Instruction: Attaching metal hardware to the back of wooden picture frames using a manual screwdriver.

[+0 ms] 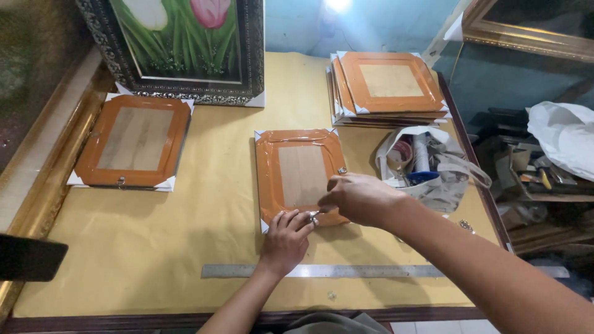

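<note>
Head view, both hands at brown frame (301, 174) near edge, left hand (286, 240) and right hand (359, 196) fingers pinching small metal hanger (314, 217)

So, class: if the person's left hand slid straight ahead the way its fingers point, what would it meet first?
The left hand points away from the person, fingertips already at the near edge of the orange-taped brown picture frame back. Going on, it would cross that; the right hand seems just aside.

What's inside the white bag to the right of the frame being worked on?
The white bag shows a blue-capped white tube, a reddish roll and small tools; anything deeper is hidden by its folds.
</note>
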